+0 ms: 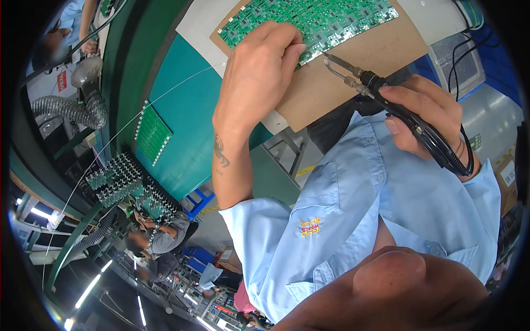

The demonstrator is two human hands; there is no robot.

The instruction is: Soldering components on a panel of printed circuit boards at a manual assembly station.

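Observation:
A green circuit board panel (342,27), dense with small components, lies on a brown cardboard sheet (359,60). My left hand (259,71) rests over the panel's left part, fingers curled and thumb pressed in near its front edge; what they pinch is hidden. Held in my right hand (430,110) is a black-handled soldering iron (408,113) with a thin bent metal tube beside its tip. That tip points at the panel's front edge, close to the left thumb; whether it touches I cannot tell. A thin pale wire (149,99) runs from the lower left toward my left hand.
Another green board (153,135) lies on the teal mat (190,99) to the left. Beyond it stand many stacked boards (124,179). A fume hose (69,109) with a clear hood rises at far left. Other people sit further off. A clear plastic bin (455,66) is at right.

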